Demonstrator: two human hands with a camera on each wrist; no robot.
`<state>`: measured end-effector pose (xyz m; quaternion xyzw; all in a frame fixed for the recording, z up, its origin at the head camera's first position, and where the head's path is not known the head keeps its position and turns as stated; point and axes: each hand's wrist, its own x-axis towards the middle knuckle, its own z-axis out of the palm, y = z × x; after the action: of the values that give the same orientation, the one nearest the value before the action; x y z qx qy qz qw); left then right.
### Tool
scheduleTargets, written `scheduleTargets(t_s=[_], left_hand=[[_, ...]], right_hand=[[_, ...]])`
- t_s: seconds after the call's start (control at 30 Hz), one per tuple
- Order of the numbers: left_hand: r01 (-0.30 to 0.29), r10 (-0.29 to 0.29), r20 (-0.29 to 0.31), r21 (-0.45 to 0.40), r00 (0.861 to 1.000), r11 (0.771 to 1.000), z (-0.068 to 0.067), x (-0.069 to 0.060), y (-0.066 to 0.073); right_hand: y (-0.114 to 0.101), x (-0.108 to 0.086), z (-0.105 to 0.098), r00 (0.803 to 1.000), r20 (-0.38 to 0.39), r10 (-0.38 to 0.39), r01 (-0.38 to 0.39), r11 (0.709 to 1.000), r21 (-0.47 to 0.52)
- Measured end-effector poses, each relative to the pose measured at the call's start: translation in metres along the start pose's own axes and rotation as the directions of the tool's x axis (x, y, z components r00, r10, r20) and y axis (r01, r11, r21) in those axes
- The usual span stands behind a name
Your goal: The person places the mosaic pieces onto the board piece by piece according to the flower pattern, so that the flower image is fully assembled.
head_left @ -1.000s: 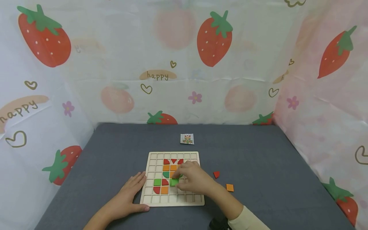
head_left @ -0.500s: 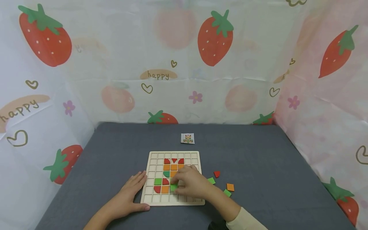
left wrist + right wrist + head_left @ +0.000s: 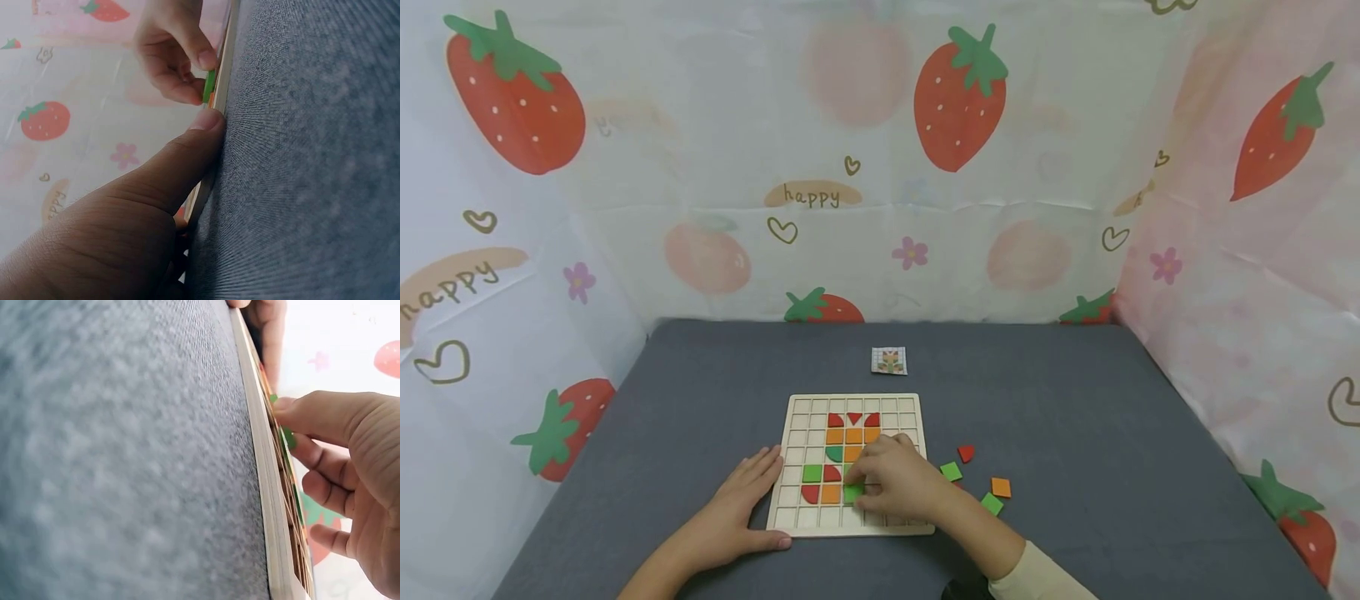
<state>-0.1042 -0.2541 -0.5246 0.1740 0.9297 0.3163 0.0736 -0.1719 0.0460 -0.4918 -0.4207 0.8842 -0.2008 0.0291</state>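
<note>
My right hand (image 3: 898, 479) pinches a green square tile (image 3: 853, 493) between thumb and fingers, just right of an orange square in the lower part of the wooden grid board (image 3: 797, 521). The left wrist view shows that green tile (image 3: 209, 86) standing on edge or tilted above the board. More green shows beneath the fingertips; whether it is a second tile I cannot tell. Red, orange and green pieces lie in the cells around. My left hand (image 3: 737, 508) rests at the board's left side, fingers extended along the edge, thumb (image 3: 209, 125) at the near corner.
Right of the board lie a red piece (image 3: 966, 453), an orange square (image 3: 1001, 487) and green squares (image 3: 992, 504), with my right forearm close by. A small patterned card (image 3: 889, 361) lies behind the board. Printed cloth (image 3: 880, 250) walls off the grey table (image 3: 1112, 467).
My right hand has shifted the green tile slightly nearer to me on the board, into the row of the orange square. Loose green squares beside the forearm have come into view. The left hand stays put.
</note>
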Motion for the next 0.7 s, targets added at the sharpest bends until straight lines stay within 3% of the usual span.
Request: scheduleTargets(t_s=[0.23, 0.7], left_hand=[[0.024, -0.024, 0.015, 0.002, 1.000, 1.000, -0.0006, 0.0016, 0.0018], [0.017, -0.017, 0.017, 0.007, 1.000, 1.000, -0.0013, 0.0012, 0.0017]], right_hand=[[-0.0012, 0.0004, 0.0034, 1.000, -0.005, 0.008, -0.008, 1.000, -0.023], [-0.0004, 0.0010, 0.0063, 1.000, 0.000, 0.021, -0.021, 0.999, -0.041]])
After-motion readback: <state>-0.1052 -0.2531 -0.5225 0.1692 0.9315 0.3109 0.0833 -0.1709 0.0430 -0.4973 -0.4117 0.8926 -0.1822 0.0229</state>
